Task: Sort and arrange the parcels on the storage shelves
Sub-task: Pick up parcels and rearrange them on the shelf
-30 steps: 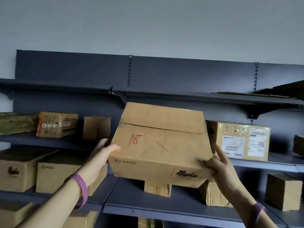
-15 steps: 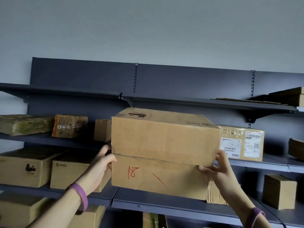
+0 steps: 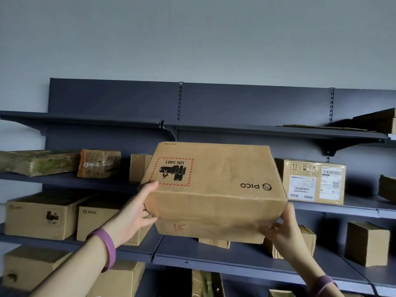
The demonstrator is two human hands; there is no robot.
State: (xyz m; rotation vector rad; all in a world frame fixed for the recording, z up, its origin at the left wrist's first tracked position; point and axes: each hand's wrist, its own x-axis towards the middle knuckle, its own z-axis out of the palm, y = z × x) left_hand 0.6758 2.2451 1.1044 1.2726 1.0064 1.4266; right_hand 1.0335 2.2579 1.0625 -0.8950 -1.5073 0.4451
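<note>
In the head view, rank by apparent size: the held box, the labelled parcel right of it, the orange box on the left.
1. held box, though nearest the camera, so its lead is unsure.
2. labelled parcel.
3. orange box.

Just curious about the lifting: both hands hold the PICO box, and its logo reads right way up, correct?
Not quite. The left hand and right hand hold the box, but its logo is upside down; the head view shows it.
</note>
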